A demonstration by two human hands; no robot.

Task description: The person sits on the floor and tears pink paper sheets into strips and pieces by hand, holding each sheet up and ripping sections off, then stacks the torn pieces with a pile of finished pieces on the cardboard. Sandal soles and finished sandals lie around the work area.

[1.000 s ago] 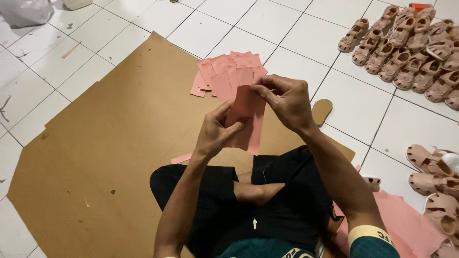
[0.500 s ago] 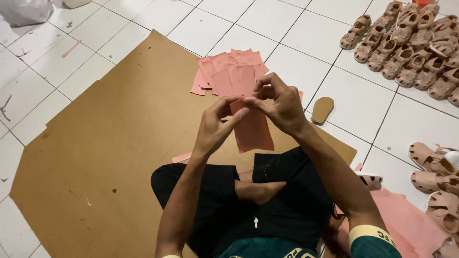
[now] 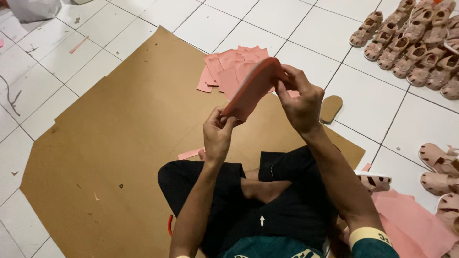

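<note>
While pinched at both ends, pink insole (image 3: 252, 88), fingers (image 3: 224, 116) curled around edges

Even, soft indoor light falls from above on the white tiled floor (image 3: 296, 19), which shows only a faint sheen and no hard glare. Shadows are weak and diffuse beneath the person's arms. The view is sharp across the brown cardboard sheet (image 3: 110, 138); slight softness shows on the pink sandals (image 3: 420, 48) toward the upper right corner.

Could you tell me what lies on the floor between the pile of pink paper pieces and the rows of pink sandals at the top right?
In the head view, only bare white tile lies between the pink paper pieces and the sandals.
</note>
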